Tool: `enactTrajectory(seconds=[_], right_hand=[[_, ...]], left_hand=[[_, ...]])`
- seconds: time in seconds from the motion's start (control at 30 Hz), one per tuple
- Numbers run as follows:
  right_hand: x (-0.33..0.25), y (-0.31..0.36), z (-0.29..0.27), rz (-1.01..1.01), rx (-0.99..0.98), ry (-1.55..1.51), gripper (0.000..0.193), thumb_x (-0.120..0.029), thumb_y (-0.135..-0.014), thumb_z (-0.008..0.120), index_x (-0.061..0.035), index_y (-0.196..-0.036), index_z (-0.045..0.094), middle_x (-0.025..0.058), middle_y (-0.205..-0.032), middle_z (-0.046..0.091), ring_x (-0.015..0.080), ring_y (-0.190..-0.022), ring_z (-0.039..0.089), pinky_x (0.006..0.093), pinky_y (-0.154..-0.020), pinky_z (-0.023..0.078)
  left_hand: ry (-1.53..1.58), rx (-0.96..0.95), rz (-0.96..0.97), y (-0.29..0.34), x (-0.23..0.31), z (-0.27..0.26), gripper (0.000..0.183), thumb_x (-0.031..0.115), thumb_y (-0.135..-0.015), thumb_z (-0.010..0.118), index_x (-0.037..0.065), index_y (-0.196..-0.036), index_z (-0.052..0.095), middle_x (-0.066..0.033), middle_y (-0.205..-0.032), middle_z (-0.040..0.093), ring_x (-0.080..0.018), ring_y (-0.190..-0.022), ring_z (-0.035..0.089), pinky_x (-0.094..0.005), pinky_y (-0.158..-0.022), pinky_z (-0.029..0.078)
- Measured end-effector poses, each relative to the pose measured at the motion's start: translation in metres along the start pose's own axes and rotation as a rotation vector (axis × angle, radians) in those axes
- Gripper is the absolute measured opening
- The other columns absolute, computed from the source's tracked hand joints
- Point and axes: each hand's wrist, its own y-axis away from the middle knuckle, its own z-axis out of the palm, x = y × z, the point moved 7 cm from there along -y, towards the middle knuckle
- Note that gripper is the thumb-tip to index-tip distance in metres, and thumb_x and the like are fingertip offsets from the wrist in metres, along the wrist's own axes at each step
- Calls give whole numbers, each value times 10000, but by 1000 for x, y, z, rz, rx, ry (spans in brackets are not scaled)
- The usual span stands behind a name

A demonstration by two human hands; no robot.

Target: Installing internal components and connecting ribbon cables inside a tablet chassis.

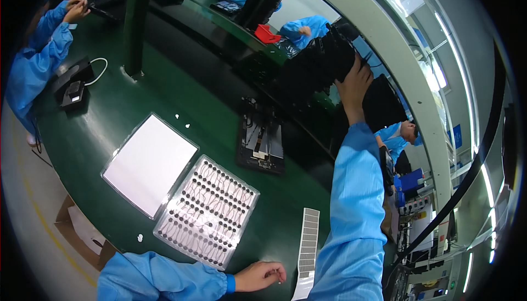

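1. Take as landmark the wired-parts tray [211, 211], clear, filled with rows of small round black parts on thin looping wires, flat on the green bench [88, 152].
2. Note left hand [259, 277] just beside the tray's near right corner, half open, with fingers loosely curled; cannot tell of any hold on a tiny pale speck at the fingertips.
3. Note right hand [357, 84] well beyond the tray and to its right, with fingers spread against a bulky black object [324, 62]; cannot tell a firm grip from a mere touch.
4. Record white panel [151, 163] close along the tray's left side.
5. Record opened flat device [262, 139] beyond the tray, rightward, with inner parts exposed.
6. Record pale ruled strip [308, 240] right of the tray, near the right sleeve.
7. Record dark boxy device [74, 93] with white cable beyond the tray, far left.
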Motion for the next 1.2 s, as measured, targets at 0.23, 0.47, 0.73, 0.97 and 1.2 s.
enactTrajectory(seconds=[0.23, 0.47, 0.73, 0.97, 1.2], right_hand=[[10, 118, -117, 27, 222, -150, 1064, -262, -599, 920, -81, -1460, 322, 250, -1383, 449, 448, -1287, 408, 556, -1095, 286], [40, 297, -318, -38, 257, -690, 803, -172, -854, 723, -93, -1471, 217, 230, -1408, 412, 368, -1256, 462, 506, -1082, 364], [-16, 369, -507, -251, -10, -1267, 363, -332, -940, 578, -89, -1200, 507, 158, -1024, 668, 348, -1008, 646, 533, -968, 447], [-32, 402, -511, -271, -88, -1682, 874, -341, -760, 851, -51, -1415, 349, 295, -1207, 599, 415, -1074, 627, 512, -924, 489], [-28, 434, -430, 64, -228, -1986, 1167, -382, -612, 951, -49, -1471, 235, 310, -1525, 330, 436, -1449, 296, 530, -1193, 183]], left_hand=[[168, 19, -25, -4, 4, -7, 147, 74, -988, 487, 30, -1053, 612, -33, -954, 649, -94, -816, 575, -256, -737, 486], [604, 48, -198, -21, -7, -15, 347, 304, -1084, 397, 31, -1286, 467, -186, -1263, 559, -292, -1113, 626, -442, -1013, 514], [285, -279, -85, 8, 41, 34, 460, 396, -1010, 513, 31, -1283, 573, -158, -1328, 595, -300, -1245, 566, -437, -1090, 452], [386, 20, -15, 24, 6, 71, 450, 388, -1003, 521, 33, -1272, 586, -151, -1307, 612, -286, -1216, 587, -422, -1071, 468], [419, 247, -9, 119, -24, 4, 440, 380, -997, 529, 35, -1261, 599, -144, -1287, 629, -272, -1187, 608, -407, -1052, 484]])
